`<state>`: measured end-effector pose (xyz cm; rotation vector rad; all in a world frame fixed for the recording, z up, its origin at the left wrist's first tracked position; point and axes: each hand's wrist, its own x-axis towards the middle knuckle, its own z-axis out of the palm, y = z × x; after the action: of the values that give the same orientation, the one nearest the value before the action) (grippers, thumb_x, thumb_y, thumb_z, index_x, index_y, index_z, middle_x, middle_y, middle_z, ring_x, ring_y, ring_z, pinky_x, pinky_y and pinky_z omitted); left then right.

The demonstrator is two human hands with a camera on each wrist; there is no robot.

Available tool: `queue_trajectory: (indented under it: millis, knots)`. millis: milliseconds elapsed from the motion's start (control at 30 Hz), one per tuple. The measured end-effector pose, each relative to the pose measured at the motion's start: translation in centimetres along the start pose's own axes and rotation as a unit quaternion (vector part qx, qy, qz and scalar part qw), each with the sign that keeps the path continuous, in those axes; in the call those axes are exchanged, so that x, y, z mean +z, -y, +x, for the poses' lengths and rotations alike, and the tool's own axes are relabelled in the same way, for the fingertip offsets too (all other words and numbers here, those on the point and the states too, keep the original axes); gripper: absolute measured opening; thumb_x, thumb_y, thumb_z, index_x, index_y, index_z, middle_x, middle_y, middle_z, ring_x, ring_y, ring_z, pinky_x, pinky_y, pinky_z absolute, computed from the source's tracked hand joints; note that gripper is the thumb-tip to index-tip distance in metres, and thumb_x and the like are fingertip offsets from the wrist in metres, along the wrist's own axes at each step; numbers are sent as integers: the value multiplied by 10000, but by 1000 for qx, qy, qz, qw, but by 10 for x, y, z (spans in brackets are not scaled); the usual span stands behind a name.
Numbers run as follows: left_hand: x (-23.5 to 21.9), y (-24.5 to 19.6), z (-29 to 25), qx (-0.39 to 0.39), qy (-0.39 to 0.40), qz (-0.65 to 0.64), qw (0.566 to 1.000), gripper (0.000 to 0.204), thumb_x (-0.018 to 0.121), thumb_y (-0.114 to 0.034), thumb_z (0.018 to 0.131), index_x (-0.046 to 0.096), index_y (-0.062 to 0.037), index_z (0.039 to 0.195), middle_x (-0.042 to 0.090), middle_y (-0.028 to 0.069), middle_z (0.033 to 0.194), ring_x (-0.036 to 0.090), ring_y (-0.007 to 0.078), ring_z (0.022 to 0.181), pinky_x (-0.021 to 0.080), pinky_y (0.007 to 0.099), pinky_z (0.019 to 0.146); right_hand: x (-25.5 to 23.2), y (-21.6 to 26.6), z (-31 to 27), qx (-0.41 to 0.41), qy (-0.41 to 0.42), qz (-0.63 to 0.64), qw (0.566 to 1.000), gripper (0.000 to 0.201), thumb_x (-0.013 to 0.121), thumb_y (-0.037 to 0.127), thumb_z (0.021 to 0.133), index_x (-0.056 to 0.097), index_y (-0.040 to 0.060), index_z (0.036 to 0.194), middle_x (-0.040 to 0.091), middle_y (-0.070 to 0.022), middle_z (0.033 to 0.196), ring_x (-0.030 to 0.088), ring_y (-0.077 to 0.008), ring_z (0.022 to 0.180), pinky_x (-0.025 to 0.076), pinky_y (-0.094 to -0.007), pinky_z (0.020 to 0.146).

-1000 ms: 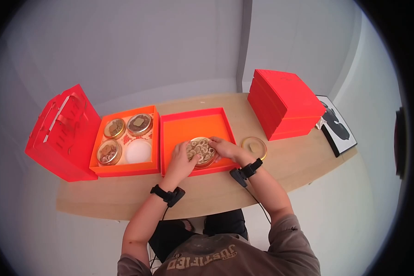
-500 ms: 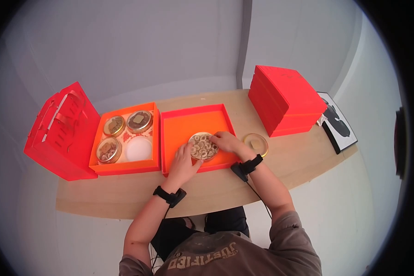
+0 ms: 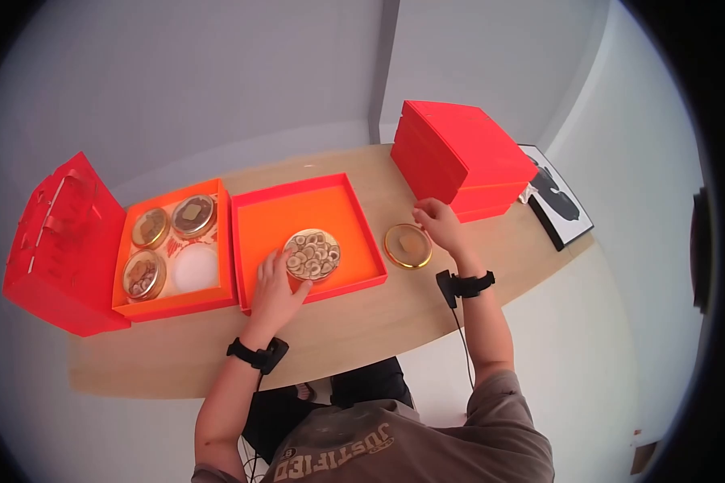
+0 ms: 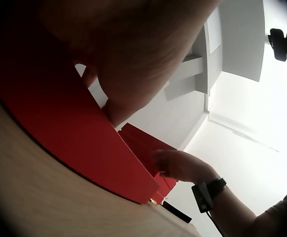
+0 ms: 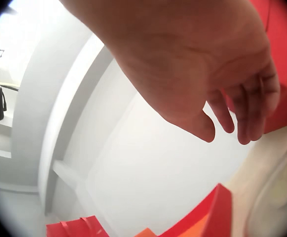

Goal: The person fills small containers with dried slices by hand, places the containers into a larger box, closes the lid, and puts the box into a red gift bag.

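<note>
An uncovered round jar (image 3: 313,254) of pale dried slices, ring-like in look, sits in the shallow orange-lined red box lid (image 3: 298,209). At the jar's left edge rests my left hand (image 3: 274,294), its fingers and thumb spread along the rim. In the left wrist view the red lid wall (image 4: 74,133) hides its fingertips. My right hand (image 3: 443,229) hovers over the table beside the gold-rimmed round jar lid (image 3: 408,246). Nothing is between its loosely bent fingers (image 5: 252,113), seen in the right wrist view.
Left of the box lid stands a red box (image 3: 177,304) with several gold-lidded jars and a white round piece (image 3: 196,268). A red gift bag (image 3: 64,249) leans at far left. Behind my right hand are a red box stack (image 3: 463,153) and a black-framed picture (image 3: 557,201).
My right hand has left the jar and moved right, to beside the gold-rimmed lid. My left hand stays at the jar's left side. The head view has shifted right.
</note>
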<state>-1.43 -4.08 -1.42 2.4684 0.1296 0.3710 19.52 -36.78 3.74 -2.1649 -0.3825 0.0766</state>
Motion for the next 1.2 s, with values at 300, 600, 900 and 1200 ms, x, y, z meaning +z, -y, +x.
queue_trajectory:
  millis: [300,600,900,1200]
  knots:
    - [3,6,0,11,-5,2,1000,776,758,-331,886,383,-28,1494,364,283,1529,356,448,1430,371,501,1157,11,-20,-39,-25,82,-221,971,1025,829,515,770,348,77,1562,379,-281,1525,357,-425,1441,372,-466,1154]
    - [1,6,0,6,-5,-3,1000,756,766,-288,883,381,-3,1468,409,244,1499,385,414,1413,365,476,1165,22,-14,-39,-76,104,-234,964,1114,878,486,669,353,112,1577,355,-287,1560,344,-442,1457,339,-485,1187]
    - [-4,8,0,-4,8,-59,998,801,744,-187,881,308,17,1521,419,270,1499,387,425,1417,358,482,1172,17,15,-32,-152,23,-184,971,997,861,411,726,399,54,1535,424,-270,1511,403,-420,1418,375,-461,1163]
    - [4,17,2,-19,-2,-42,999,841,741,-183,884,267,50,1540,463,288,1471,449,419,1377,403,476,1138,103,117,-41,-251,183,-187,932,977,827,457,754,396,57,1534,380,-324,1531,388,-461,1426,360,-468,1172]
